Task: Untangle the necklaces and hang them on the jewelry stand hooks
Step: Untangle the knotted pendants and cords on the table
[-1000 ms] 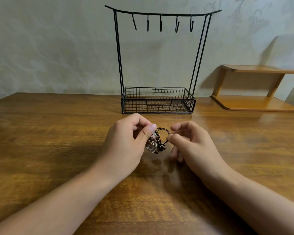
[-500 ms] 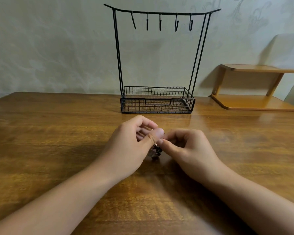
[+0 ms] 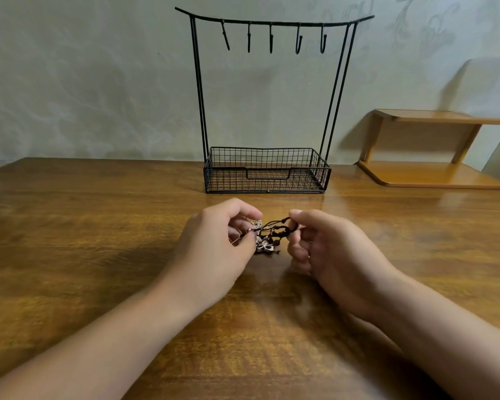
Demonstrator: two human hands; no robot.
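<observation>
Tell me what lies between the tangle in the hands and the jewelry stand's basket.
Only bare wooden table, as the head view shows. The tangled necklaces sit between the left hand and right hand, short of the jewelry stand.

I am finding no legible text, label, brand, number or sign on anything in view.
</observation>
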